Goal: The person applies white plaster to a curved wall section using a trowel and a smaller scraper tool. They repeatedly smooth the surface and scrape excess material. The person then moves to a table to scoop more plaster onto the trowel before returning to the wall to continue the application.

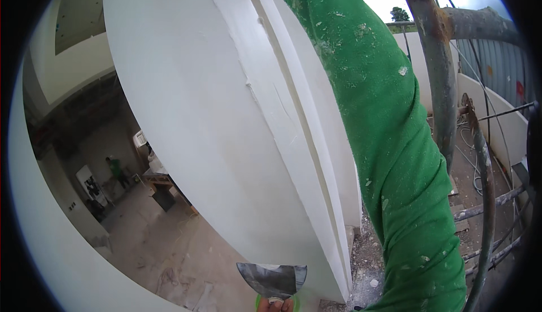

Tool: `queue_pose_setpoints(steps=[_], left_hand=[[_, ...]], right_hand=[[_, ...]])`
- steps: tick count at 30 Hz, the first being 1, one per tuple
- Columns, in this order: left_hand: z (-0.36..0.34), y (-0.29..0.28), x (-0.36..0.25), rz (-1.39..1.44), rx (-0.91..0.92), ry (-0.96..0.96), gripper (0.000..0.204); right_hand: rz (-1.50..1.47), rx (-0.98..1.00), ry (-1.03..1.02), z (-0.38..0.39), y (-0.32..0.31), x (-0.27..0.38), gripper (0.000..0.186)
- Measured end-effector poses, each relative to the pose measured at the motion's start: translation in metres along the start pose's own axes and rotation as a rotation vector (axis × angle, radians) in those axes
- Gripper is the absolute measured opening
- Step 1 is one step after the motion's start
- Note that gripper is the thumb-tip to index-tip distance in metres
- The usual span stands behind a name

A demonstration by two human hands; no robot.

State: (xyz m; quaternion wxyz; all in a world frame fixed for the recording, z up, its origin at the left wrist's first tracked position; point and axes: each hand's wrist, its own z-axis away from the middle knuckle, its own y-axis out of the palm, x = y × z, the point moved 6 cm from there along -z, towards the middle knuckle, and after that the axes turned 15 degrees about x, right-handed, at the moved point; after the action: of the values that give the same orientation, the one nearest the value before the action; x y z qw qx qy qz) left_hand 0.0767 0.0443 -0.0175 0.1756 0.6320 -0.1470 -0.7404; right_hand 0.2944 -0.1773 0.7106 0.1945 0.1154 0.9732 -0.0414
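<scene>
At the bottom edge, my left hand is closed on a putty knife, with only some fingertips showing. Its wide metal blade points up, grey with white smears along the top. Bright green shows on both sides of the fingers, perhaps the handle. My right arm, in a green sleeve spotted with white compound, reaches up along the wall's edge. The right hand is beyond the top of the picture. Between the two stands a white wall panel, with a raised-edged band of white compound running beside a long groove near its corner.
Rusty scaffold pipes stand at the right, with cables and debris on the ground behind. Blue corrugated sheeting rises beyond. Through the opening at left, a person in green is far off near a table on a dusty floor.
</scene>
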Motion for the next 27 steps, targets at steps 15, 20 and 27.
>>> queue_pose_setpoints(steps=[15, 20, 27], left_hand=[[0.002, 0.076, -0.049, 0.077, 0.388, 0.108, 0.060], [0.007, 0.078, -0.046, 0.104, 0.402, 0.123, 0.062], [0.019, 0.080, -0.028, 0.138, 0.402, 0.155, 0.064]], right_hand=[[-0.039, 0.434, 0.522, 0.378, 0.004, 0.178, 0.073], [-0.114, 0.519, 0.631, 0.478, 0.010, 0.229, 0.053], [-0.177, 0.730, 0.810, 0.630, 0.003, 0.302, 0.039]])
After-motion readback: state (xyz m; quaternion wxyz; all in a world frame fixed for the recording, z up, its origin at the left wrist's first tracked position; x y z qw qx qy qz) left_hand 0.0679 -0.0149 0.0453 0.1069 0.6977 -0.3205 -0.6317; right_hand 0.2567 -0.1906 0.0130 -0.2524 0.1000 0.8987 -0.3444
